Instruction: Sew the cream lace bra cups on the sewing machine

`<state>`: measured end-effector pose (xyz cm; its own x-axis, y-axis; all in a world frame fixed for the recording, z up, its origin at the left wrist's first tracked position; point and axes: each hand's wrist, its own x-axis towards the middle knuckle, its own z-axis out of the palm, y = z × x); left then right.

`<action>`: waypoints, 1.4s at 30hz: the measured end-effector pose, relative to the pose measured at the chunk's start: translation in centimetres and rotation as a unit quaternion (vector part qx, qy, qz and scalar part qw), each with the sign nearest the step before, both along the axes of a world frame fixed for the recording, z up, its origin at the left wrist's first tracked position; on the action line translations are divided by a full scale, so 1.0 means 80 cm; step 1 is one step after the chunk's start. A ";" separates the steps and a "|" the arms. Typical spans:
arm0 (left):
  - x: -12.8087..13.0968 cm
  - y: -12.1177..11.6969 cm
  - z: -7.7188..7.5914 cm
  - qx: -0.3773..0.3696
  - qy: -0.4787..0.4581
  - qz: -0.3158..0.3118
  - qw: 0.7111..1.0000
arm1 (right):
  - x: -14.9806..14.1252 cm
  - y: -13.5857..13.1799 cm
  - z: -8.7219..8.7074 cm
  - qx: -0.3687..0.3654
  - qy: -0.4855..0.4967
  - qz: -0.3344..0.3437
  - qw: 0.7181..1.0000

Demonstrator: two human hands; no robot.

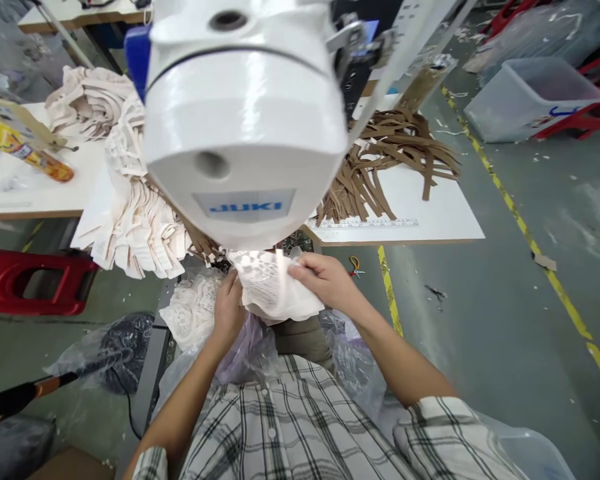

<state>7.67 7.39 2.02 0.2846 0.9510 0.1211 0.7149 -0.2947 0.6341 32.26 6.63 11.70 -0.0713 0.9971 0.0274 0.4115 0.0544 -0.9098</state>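
Observation:
A white fabric piece with a lace pattern [280, 290] is stretched between my two hands just below the sewing machine head [250, 153]. My left hand [229, 307] has its fingers closed on the left edge of the piece. On the upper right side, my right hand [325, 277] pinches it between thumb and fingers. A pale band runs down the middle of the fabric. The needle area is hidden behind the machine head. More white lace pieces [193, 307] are heaped beside my left hand.
Bundled cream strips [143, 227] lie left of the machine, and brown strips [380, 160] lie on the right worktop [440, 207]. A red stool [35, 310] stands at left. A clear plastic bin [530, 100] sits far right. Small yellow-handled snips [355, 265] are on the floor.

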 end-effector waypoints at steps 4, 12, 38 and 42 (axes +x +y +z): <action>-0.021 -0.019 0.028 -0.023 0.078 -0.093 0.992 | 0.079 -0.037 -0.041 -0.086 -0.131 -0.075 0.985; -0.182 -0.018 0.006 -0.243 0.277 0.243 0.898 | 0.088 -0.041 -0.148 -0.111 -0.360 -0.033 0.926; -0.015 -0.021 0.115 -0.366 -0.212 -0.160 0.892 | 0.008 -0.072 0.031 -0.121 -0.174 0.287 0.934; 0.021 -0.019 0.149 -0.270 -0.188 -0.281 0.901 | 0.006 -0.060 0.018 -0.076 -0.116 0.165 0.977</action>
